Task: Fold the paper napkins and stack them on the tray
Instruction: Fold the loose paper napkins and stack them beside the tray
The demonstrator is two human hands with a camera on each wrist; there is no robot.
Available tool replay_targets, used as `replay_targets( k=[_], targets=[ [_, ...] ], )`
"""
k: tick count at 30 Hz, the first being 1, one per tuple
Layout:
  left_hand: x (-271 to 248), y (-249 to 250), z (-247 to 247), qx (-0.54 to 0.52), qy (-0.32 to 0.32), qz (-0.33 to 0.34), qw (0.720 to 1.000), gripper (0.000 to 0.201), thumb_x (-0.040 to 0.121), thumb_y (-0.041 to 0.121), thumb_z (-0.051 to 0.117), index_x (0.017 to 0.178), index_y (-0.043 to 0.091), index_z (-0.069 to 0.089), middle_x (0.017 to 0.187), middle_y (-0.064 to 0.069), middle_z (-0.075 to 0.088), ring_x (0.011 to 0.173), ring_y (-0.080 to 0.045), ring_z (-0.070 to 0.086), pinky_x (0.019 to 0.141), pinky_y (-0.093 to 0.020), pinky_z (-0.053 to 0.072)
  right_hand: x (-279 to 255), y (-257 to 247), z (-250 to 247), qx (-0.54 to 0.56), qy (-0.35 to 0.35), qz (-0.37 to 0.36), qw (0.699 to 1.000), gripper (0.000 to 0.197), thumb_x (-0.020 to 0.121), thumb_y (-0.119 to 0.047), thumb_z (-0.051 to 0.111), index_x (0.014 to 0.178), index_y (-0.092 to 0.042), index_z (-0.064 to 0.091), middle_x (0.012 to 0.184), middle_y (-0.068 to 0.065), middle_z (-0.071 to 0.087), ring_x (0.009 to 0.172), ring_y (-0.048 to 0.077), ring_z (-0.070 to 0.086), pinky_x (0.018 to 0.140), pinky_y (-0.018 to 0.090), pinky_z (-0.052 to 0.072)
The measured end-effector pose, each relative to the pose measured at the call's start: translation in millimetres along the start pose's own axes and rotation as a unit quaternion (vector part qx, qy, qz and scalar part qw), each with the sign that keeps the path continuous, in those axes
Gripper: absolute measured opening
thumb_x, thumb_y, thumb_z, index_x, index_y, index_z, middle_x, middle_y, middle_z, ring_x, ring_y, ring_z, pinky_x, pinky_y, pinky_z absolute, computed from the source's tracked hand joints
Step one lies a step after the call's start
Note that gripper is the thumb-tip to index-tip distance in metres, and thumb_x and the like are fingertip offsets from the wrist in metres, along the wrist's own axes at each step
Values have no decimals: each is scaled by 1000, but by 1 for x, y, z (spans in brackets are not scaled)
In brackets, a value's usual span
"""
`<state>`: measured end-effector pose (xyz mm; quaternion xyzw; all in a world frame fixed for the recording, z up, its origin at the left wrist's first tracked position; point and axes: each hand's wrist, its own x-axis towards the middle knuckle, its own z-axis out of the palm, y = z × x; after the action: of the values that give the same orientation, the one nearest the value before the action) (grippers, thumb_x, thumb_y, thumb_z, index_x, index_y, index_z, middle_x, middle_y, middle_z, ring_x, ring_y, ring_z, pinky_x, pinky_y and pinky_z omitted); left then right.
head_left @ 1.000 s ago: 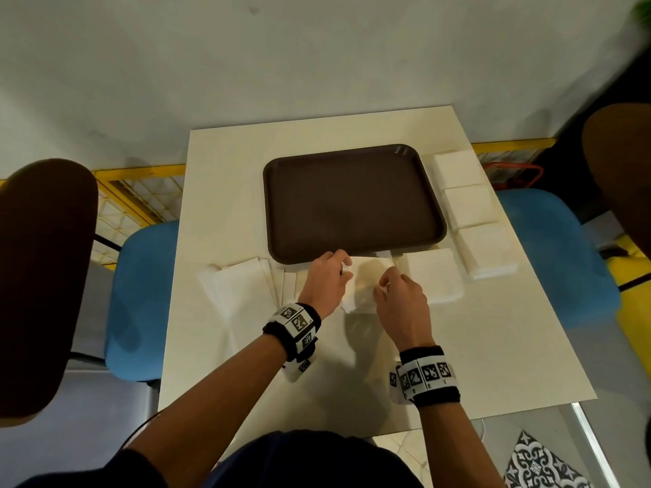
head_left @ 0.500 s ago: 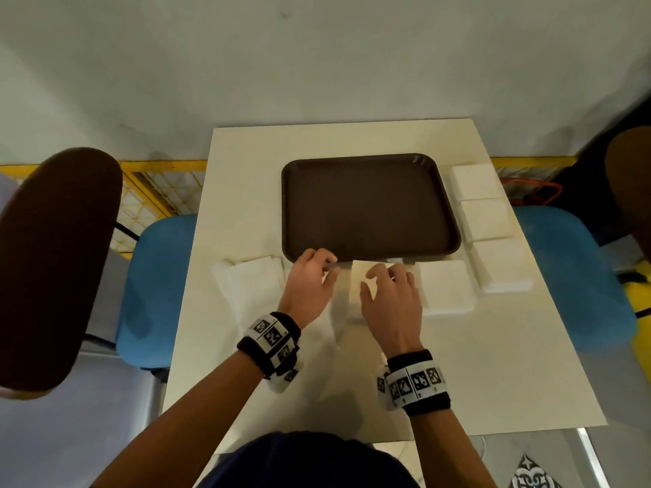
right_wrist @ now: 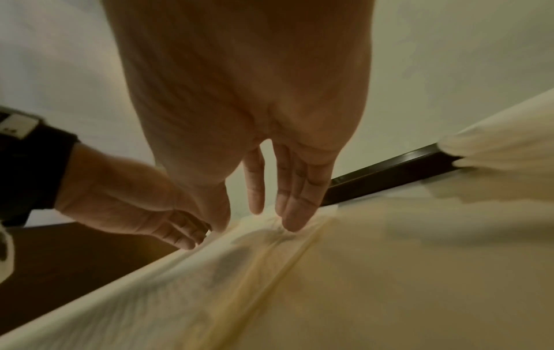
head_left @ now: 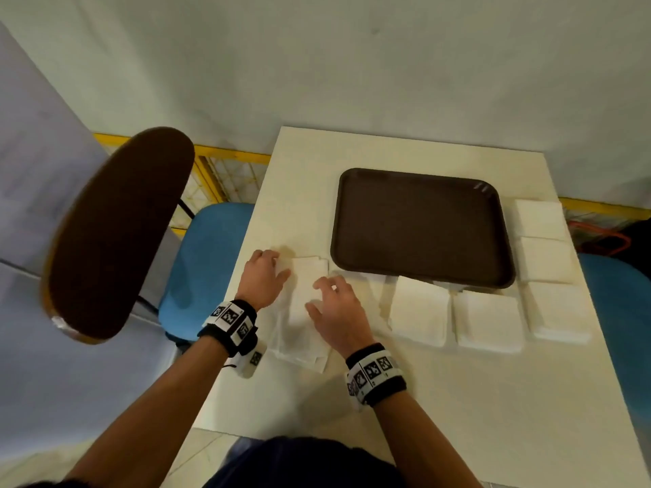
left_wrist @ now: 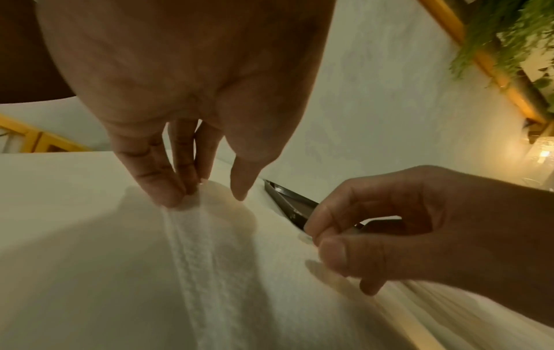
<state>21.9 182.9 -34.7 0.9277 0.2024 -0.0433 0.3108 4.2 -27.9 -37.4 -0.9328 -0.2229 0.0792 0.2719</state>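
Napkin (head_left: 305, 304) lay flat at table's (head_left: 458, 399) near-left, beside tray (head_left: 419, 227), unfolded. My left hand (head_left: 263, 276) pinched its far-left edge; my right hand (head_left: 336, 313) rested on it, fingers relaxed, gripping nothing. Tray held nothing. Five folded squares (head_left: 488, 320) sat along tray's near and right sides, unstacked. Stacking all left.

Napkins (right_wrist: 270, 272) blurred (rt wrist)
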Motion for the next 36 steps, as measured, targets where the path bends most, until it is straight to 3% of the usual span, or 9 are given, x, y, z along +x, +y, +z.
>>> replay_targets(
  k=[9, 14, 19, 23, 26, 28, 31, 34, 36],
  targets=[
    [-6, 3, -4, -82, 55, 28, 995, 3, 99, 15, 72, 98, 17, 73, 90, 0, 74, 84, -21, 68, 85, -41, 60, 6, -7, -4, -2, -70, 40, 997, 46, 103, -39, 64, 143, -19, 54, 152, 7, 40, 135, 24, 45, 110, 36, 50],
    [-17, 9, -20, -112, 18, 100, 988, 9, 97, 21, 78, 94, 24, 71, 105, 2, 68, 92, -13, 67, 87, -37, 59, 6, -8, -14, 110, -13, 89, 990, 49, 97, -40, 73, 132, -21, 46, 138, 1, 48, 125, 22, 51, 93, 32, 47],
    [-38, 24, -53, -221, -39, 147, 963, 3, 101, 24, 74, 101, 21, 73, 105, 5, 74, 103, -12, 70, 90, -35, 60, 14, -9, -30, 229, 37, 135, 963, 68, 92, -45, 82, 145, -31, 41, 139, -7, 59, 123, 16, 55, 101, 34, 52],
    [-46, 42, -77, -336, -58, 123, 932, 7, 105, 21, 67, 106, 15, 67, 82, -24, 71, 84, -40, 71, 85, -46, 63, 18, -5, -47, 271, 10, 105, 957, 34, 97, -42, 79, 123, -27, 65, 109, -13, 73, 98, 7, 68, 82, 26, 54],
    [-52, 53, -84, -401, -37, 67, 913, 17, 105, 28, 67, 114, 14, 64, 88, -21, 77, 89, -36, 74, 85, -46, 65, 16, -6, -63, 320, 19, 90, 943, 18, 100, -32, 78, 91, -19, 69, 86, -8, 72, 79, 10, 65, 76, 32, 52],
    [-55, 53, -82, -401, -71, 48, 912, 29, 100, 37, 72, 122, 20, 64, 92, -19, 77, 90, -36, 74, 86, -47, 64, 15, -12, -74, 385, 39, 96, 917, 12, 101, -25, 77, 93, -17, 73, 92, -6, 77, 87, 10, 71, 80, 32, 56],
    [-61, 49, -72, -355, -133, 69, 923, 29, 98, 38, 76, 123, 25, 69, 89, -11, 79, 70, -28, 65, 70, -43, 55, 13, -19, -86, 431, 69, 90, 895, 13, 103, -21, 75, 94, -11, 72, 92, 5, 75, 86, 18, 71, 78, 36, 58],
    [-67, 53, -72, -349, -108, 90, 926, 9, 103, 32, 71, 106, 24, 76, 78, -8, 74, 61, -36, 50, 62, -46, 48, 10, -24, -99, 456, 47, 69, 886, 6, 103, -16, 74, 107, -12, 74, 99, 5, 79, 95, 23, 76, 80, 33, 62],
    [-69, 59, -78, -354, -87, 91, 927, 23, 105, 29, 69, 82, 23, 71, 62, -3, 49, 58, -28, 38, 59, -41, 39, 9, -24, -104, 462, 41, 60, 884, 3, 103, -13, 73, 105, -13, 75, 100, 6, 79, 95, 22, 75, 78, 32, 62]
  ],
)
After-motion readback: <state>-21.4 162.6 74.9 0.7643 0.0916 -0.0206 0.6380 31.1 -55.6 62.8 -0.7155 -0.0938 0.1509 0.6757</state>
